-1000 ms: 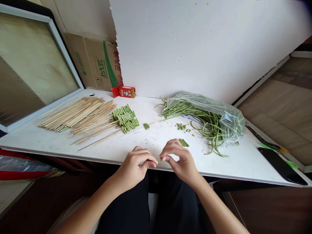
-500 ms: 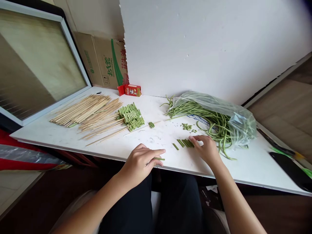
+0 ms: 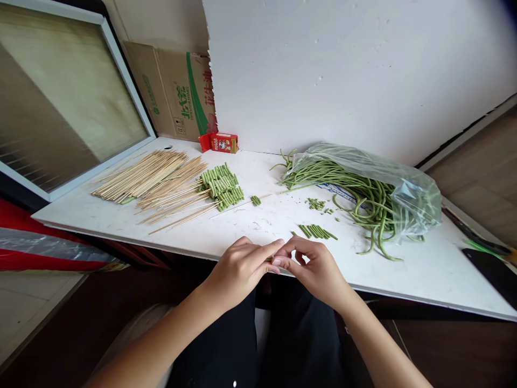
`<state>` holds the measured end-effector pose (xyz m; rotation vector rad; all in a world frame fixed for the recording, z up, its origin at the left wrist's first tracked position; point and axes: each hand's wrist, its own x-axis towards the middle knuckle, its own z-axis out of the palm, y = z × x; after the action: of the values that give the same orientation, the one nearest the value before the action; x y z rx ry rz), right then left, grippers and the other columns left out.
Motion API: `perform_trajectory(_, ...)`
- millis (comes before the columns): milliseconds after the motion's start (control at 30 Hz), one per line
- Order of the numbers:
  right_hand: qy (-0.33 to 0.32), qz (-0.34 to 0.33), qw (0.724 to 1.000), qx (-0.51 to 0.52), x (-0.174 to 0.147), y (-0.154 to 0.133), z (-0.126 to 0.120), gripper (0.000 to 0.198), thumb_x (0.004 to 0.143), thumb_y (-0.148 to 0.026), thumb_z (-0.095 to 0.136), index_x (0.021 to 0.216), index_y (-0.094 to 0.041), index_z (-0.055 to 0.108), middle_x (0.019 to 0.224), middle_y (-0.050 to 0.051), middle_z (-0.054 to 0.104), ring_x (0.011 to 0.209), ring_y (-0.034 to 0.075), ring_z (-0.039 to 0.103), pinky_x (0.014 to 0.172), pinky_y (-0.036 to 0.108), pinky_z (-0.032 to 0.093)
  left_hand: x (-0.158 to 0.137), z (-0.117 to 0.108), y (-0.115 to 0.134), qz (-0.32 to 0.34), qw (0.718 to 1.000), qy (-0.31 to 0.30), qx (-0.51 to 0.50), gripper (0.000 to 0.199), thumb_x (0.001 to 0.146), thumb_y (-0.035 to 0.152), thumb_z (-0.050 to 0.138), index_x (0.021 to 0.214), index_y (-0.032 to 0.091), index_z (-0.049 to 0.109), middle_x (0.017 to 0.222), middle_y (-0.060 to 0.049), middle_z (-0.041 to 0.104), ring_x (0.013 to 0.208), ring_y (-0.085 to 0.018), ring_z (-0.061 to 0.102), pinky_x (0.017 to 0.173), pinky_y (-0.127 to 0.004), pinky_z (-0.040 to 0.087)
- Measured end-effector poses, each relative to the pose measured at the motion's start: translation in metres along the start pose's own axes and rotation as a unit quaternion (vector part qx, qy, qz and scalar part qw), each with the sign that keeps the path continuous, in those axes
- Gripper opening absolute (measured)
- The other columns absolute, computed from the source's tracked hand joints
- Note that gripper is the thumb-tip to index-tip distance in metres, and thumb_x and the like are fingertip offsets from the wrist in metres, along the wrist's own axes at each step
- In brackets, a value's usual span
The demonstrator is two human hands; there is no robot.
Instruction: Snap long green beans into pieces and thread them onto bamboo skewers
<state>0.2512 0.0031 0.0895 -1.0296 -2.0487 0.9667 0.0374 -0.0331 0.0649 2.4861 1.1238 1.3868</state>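
Note:
Over the front edge of the table, my left hand (image 3: 244, 262) is closed on a cut piece of green bean, mostly covered by the fingers. My right hand (image 3: 311, 264) meets it fingertip to fingertip, thumb and index finger pinched at the end of the bean piece. Just beyond the hands lies a loose row of cut bean pieces (image 3: 317, 231). A single small bean bundle (image 3: 256, 200) sits on a skewer, left of centre. Farther left is a pile of skewered bean pieces (image 3: 223, 186), their sticks pointing left.
Bare bamboo skewers (image 3: 141, 175) lie at the left. Long green beans (image 3: 343, 178) spill from a clear plastic bag (image 3: 418, 202) at the right, near small bean trimmings (image 3: 315, 203). A red box (image 3: 224, 143) and a cardboard carton (image 3: 172, 97) stand at the back. A black phone-like slab (image 3: 490, 275) lies far right.
My right hand has left the row of bean pieces and come left to my left hand's fingertips. The left hand stays in place, its bean piece now mostly hidden. The view has shifted slightly.

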Motion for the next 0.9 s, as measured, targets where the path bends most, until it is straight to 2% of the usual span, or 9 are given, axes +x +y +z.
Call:
perform_trajectory(133,0.025,-0.007,1.000,0.006,0.003,0.011,-0.010,0.029,0.098,-0.050,0.072,0.090,-0.023,0.077,0.083,0.004,0.075,0.072,0.017,0.062,0.061,0.030,0.044,0.005,-0.005,-0.003,-0.035,0.999,0.027,0.017,0.032,0.097,0.025,0.075,0.128,0.021,0.068,0.095,-0.004,0.083,0.080,-0.018,0.075,0.080,-0.035,0.053)
perform_trajectory(300,0.040,-0.032,0.999,0.004,0.003,0.015,-0.012,0.025,0.095,-0.049,0.076,0.095,-0.023,0.077,0.089,0.006,0.075,0.079,0.020,0.063,0.064,0.032,0.048,0.008,-0.007,-0.006,-0.060,0.998,0.031,0.013,0.006,0.096,0.022,0.075,0.102,0.021,0.076,0.091,-0.002,0.082,0.075,-0.016,0.072,0.078,-0.034,0.048)
perform_trajectory(400,0.029,-0.071,0.997,0.011,0.002,0.012,-0.007,0.023,0.091,-0.044,0.082,0.102,-0.025,0.078,0.096,0.007,0.076,0.085,0.022,0.064,0.068,0.034,0.051,0.008,-0.006,-0.006,-0.057,0.998,0.028,-0.004,0.004,0.097,0.021,0.074,0.101,0.020,0.075,0.090,0.000,0.082,0.075,-0.015,0.071,0.077,-0.033,0.047)
perform_trajectory(500,0.025,-0.102,0.994,0.011,0.002,0.010,-0.003,0.018,0.093,-0.039,0.080,0.105,-0.026,0.079,0.094,0.007,0.076,0.087,0.023,0.063,0.069,0.035,0.051,0.007,-0.005,-0.005,-0.048,0.998,0.026,-0.024,0.004,0.099,0.019,0.071,0.101,0.020,0.074,0.090,0.001,0.083,0.074,-0.013,0.070,0.076,-0.032,0.045)
perform_trajectory(633,0.040,-0.126,0.991,-0.006,0.002,0.008,0.000,0.011,0.097,-0.034,0.076,0.104,-0.026,0.078,0.092,0.007,0.074,0.089,0.023,0.062,0.070,0.037,0.051,0.007,-0.005,-0.005,-0.039,0.998,0.024,-0.039,0.006,0.099,0.015,0.071,0.103,0.020,0.073,0.088,0.002,0.082,0.073,-0.012,0.069,0.076,-0.031,0.045)
perform_trajectory(800,0.045,-0.142,0.987,-0.056,0.002,0.007,0.001,0.004,0.101,-0.026,0.070,0.101,-0.026,0.073,0.091,0.007,0.072,0.092,0.026,0.060,0.079,0.042,0.051,0.007,-0.005,-0.004,-0.047,0.998,0.003,-0.029,0.009,0.100,0.016,0.069,0.093,0.021,0.072,0.087,0.002,0.081,0.069,-0.012,0.066,0.077,-0.033,0.044)
perform_trajectory(900,0.040,-0.166,0.983,-0.071,0.001,0.005,0.006,0.014,0.102,-0.014,0.063,0.098,-0.026,0.070,0.090,0.006,0.070,0.093,0.026,0.060,0.083,0.044,0.050,0.007,-0.004,-0.002,-0.050,0.998,-0.007,-0.030,0.015,0.099,0.010,0.067,0.090,0.020,0.070,0.081,0.003,0.079,0.067,-0.012,0.065,0.077,-0.033,0.043)
